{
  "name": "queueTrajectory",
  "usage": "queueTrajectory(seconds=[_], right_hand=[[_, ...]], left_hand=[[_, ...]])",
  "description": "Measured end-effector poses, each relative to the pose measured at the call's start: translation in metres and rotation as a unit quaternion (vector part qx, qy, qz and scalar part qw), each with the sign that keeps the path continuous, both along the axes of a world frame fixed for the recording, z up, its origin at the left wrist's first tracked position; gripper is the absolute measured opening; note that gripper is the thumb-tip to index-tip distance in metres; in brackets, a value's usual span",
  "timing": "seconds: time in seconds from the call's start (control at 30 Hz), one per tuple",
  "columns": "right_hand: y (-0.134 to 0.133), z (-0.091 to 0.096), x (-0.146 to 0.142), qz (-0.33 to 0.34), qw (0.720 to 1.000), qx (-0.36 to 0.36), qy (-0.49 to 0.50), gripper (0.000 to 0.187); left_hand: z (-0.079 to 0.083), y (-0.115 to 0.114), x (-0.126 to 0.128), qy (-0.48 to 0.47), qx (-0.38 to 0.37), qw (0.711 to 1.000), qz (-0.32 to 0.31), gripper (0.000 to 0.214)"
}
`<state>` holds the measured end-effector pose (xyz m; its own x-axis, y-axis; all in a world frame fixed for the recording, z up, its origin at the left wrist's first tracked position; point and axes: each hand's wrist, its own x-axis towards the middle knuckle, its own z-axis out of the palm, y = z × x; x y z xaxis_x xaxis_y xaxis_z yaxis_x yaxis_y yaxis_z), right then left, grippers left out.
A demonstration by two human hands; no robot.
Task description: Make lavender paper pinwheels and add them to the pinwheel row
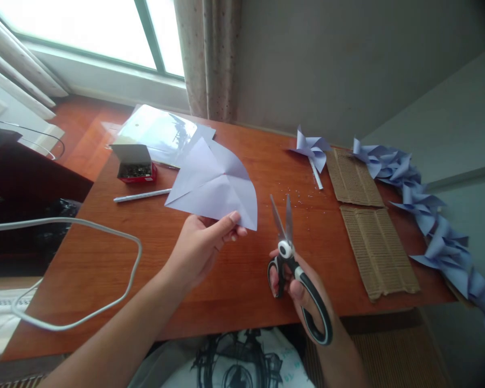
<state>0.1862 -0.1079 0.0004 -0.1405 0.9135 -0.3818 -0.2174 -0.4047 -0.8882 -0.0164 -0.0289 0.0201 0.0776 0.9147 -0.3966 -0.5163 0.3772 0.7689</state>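
Note:
My left hand (210, 240) pinches the near edge of a pale violet sheet of paper (222, 188), thumb on top. The sheet has crease lines meeting near a small reddish mark at its middle, and its right side curves. To the right, my right hand (307, 280) has its fingers in the handles of black-and-white scissors (285, 250). The blades stand apart and point away from me, with a gap between them and the paper. Beyond the sheet's left corner lies a rolled white paper stick (141, 196).
An open red box (136, 175) of small metal pieces stands at the back left, before a glossy plastic packet (157, 132). A finished paper pinwheel (310, 148), cardboard pieces (380, 250) and several more pinwheels (420, 199) lie rightward. A white cable (135, 258) loops at left.

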Motion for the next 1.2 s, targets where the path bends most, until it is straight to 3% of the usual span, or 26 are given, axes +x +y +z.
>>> queueTrajectory(seconds=[0.17,0.33,0.63,0.93,1.2], right_hand=[[-0.004,0.006,0.005,0.094,0.994,-0.054,0.008,0.061],[0.000,0.015,0.003,0.139,0.990,-0.039,-0.004,0.058],[0.006,0.020,-0.006,0.141,0.989,-0.032,-0.006,0.061],[-0.003,0.046,-0.017,0.070,0.995,-0.041,-0.058,0.048],[0.001,0.042,-0.015,0.088,0.994,-0.027,-0.062,0.052]], left_hand=[[-0.002,0.001,0.000,-0.012,-0.008,1.000,0.021,0.021],[-0.004,-0.001,0.001,0.028,0.008,0.999,-0.012,0.023],[-0.003,-0.002,0.003,0.095,0.024,0.994,-0.052,0.025],[-0.002,-0.005,0.003,0.113,0.040,0.989,-0.084,0.024],[-0.003,-0.004,0.003,0.128,0.051,0.988,-0.076,0.024]])
